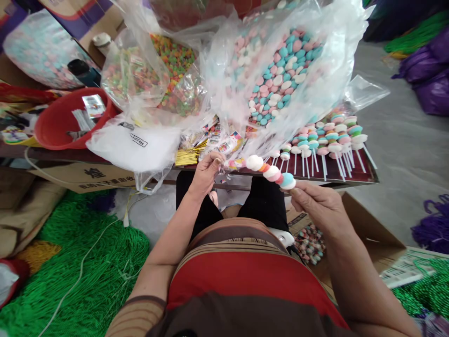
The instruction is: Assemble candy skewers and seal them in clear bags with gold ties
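While gripping candy stick (271, 173) by blue end in right hand (317, 203), pinching small printed wrapper (236, 164) in left hand (209, 171), near white end. Holding hands apart, with candy stick slantwise between, above lap (268, 201), by front edge of counter (366, 176). On counter to right, rows of other candy sticks (338, 133). Farther back, big clear bag of pink, white and blue sweets (280, 77). To left, yellow ties (185, 158), then red bowl (52, 122).

I'm holding a candy skewer (271, 173) before the table (366, 172), where bagged gummies (171, 50) are lying left of bagged marshmallows (286, 65), a basin (52, 122) is sitting farther left, more skewers (333, 133) are resting along the right end, a carton (370, 222) standing at my right.
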`<act>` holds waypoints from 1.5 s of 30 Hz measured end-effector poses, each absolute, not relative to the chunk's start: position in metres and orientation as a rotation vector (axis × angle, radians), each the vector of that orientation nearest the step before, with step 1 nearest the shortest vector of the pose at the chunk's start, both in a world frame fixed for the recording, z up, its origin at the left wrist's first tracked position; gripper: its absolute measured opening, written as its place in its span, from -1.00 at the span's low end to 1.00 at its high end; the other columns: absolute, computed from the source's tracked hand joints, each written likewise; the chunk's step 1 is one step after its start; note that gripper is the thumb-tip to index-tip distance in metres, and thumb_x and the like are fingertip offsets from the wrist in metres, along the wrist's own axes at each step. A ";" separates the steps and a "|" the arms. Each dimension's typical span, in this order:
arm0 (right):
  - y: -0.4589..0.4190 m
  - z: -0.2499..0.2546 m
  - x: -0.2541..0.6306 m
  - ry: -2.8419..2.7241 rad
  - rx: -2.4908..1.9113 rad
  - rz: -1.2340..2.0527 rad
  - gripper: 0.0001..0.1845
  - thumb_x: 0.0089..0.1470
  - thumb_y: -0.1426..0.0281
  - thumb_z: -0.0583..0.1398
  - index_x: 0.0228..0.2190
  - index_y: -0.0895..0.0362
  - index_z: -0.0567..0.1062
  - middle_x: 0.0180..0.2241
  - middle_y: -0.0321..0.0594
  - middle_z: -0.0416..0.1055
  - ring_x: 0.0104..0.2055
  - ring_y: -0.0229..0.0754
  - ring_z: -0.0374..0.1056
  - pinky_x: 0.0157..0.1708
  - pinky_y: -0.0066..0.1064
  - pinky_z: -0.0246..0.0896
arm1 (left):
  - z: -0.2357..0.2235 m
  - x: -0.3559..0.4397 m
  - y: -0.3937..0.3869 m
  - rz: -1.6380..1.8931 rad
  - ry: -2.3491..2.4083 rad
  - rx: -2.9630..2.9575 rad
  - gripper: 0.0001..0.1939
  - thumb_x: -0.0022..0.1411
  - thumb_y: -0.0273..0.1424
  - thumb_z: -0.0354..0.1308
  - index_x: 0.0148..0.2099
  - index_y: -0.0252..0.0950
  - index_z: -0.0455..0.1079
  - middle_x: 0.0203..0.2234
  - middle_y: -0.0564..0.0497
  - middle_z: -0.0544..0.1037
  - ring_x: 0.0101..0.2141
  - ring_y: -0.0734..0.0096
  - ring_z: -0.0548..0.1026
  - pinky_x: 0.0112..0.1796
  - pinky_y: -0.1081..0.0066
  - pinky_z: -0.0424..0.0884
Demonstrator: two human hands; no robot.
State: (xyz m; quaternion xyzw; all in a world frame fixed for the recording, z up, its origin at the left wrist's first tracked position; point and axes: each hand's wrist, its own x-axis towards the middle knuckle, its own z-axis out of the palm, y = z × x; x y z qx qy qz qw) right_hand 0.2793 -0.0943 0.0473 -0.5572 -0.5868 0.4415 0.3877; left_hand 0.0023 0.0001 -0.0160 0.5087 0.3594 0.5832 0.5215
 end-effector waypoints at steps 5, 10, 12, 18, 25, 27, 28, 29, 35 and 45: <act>-0.093 0.051 0.279 -1.560 -1.455 1.144 -0.59 0.21 -0.01 0.23 -0.28 0.05 0.68 -0.65 -0.34 0.26 -0.59 -0.29 0.13 -0.58 -0.42 0.00 | -0.014 0.002 0.001 1.381 0.853 1.251 -0.54 0.17 0.03 0.34 -0.40 -0.26 0.36 -0.37 0.05 0.43 -0.38 0.50 0.37 -0.31 0.44 0.34; -0.091 0.055 0.289 -1.428 -1.456 1.443 -0.52 0.11 -0.07 0.29 -0.36 0.10 0.66 -0.69 -0.37 0.14 -0.64 -0.34 0.00 -0.65 -0.43 -0.19 | -0.014 -0.002 0.003 1.316 0.836 1.365 -0.60 0.25 -0.01 0.29 -0.36 -0.24 0.41 -0.32 0.03 0.44 -0.32 0.45 0.39 -0.22 0.38 0.35; -0.090 0.057 0.292 -1.348 -1.456 1.553 -0.50 0.07 -0.10 0.31 -0.37 0.11 0.66 -0.70 -0.40 0.08 -0.66 -0.36 -0.06 -0.67 -0.42 -0.26 | -0.015 -0.003 0.003 1.330 0.813 1.402 -0.63 0.28 -0.04 0.27 -0.35 -0.24 0.43 -0.33 0.03 0.44 -0.30 0.44 0.40 -0.18 0.37 0.35; -0.089 0.061 0.292 -1.250 -1.494 1.616 -0.48 0.01 -0.09 0.35 -0.35 0.15 0.67 -0.72 -0.42 0.03 -0.66 -0.38 -0.09 -0.66 -0.42 -0.34 | -0.013 -0.002 0.003 1.399 0.793 1.430 -0.72 0.32 -0.13 0.26 -0.33 -0.22 0.48 -0.31 0.02 0.48 -0.26 0.43 0.43 -0.15 0.38 0.34; -0.089 0.058 0.290 -1.230 -1.512 1.583 -0.51 0.01 -0.06 0.35 -0.39 0.14 0.66 -0.71 -0.41 0.04 -0.66 -0.38 -0.09 -0.66 -0.42 -0.33 | -0.013 -0.005 0.002 1.389 0.789 1.518 -0.73 0.33 -0.13 0.25 -0.32 -0.19 0.51 -0.30 0.01 0.48 -0.28 0.40 0.44 -0.21 0.35 0.35; -0.090 0.058 0.289 -1.249 -1.532 1.510 -0.51 0.02 -0.06 0.35 -0.37 0.13 0.67 -0.71 -0.40 0.06 -0.65 -0.37 -0.07 -0.66 -0.42 -0.28 | -0.012 -0.006 0.002 1.387 0.797 1.543 -0.72 0.32 -0.11 0.25 -0.32 -0.19 0.51 -0.30 0.00 0.49 -0.27 0.40 0.45 -0.18 0.34 0.37; -0.091 0.058 0.288 -1.267 -1.548 1.450 -0.52 0.03 -0.06 0.34 -0.36 0.12 0.68 -0.70 -0.39 0.08 -0.64 -0.36 -0.05 -0.66 -0.42 -0.25 | -0.011 -0.007 0.001 1.385 0.800 1.562 -0.72 0.32 -0.12 0.26 -0.32 -0.19 0.52 -0.30 0.00 0.50 -0.25 0.39 0.46 -0.16 0.33 0.37; -0.092 0.058 0.288 -1.292 -1.563 1.387 -0.52 0.05 -0.06 0.33 -0.34 0.11 0.69 -0.69 -0.38 0.10 -0.63 -0.35 -0.02 -0.65 -0.43 -0.21 | -0.011 -0.007 0.001 1.383 0.799 1.579 -0.73 0.32 -0.13 0.26 -0.31 -0.20 0.52 -0.29 0.00 0.50 -0.24 0.40 0.47 -0.15 0.33 0.38; -0.097 0.057 0.290 -1.401 -1.576 1.421 -0.47 0.08 -0.10 0.30 -0.28 0.12 0.71 -0.66 -0.37 0.11 -0.61 -0.35 -0.04 -0.66 -0.43 -0.19 | -0.008 -0.005 0.001 1.472 0.818 1.558 -0.77 0.36 -0.20 0.23 -0.31 -0.20 0.50 -0.34 0.02 0.48 -0.31 0.43 0.44 -0.23 0.37 0.36; -0.091 0.054 0.286 -1.253 -1.438 1.457 -0.56 0.08 -0.03 0.34 -0.33 0.11 0.68 -0.71 -0.42 0.06 -0.64 -0.36 -0.06 -0.63 -0.41 -0.29 | 0.001 -0.003 -0.002 1.373 0.836 1.782 -0.72 0.36 -0.16 0.21 -0.33 -0.22 0.48 -0.35 0.00 0.50 -0.27 0.39 0.48 -0.15 0.32 0.41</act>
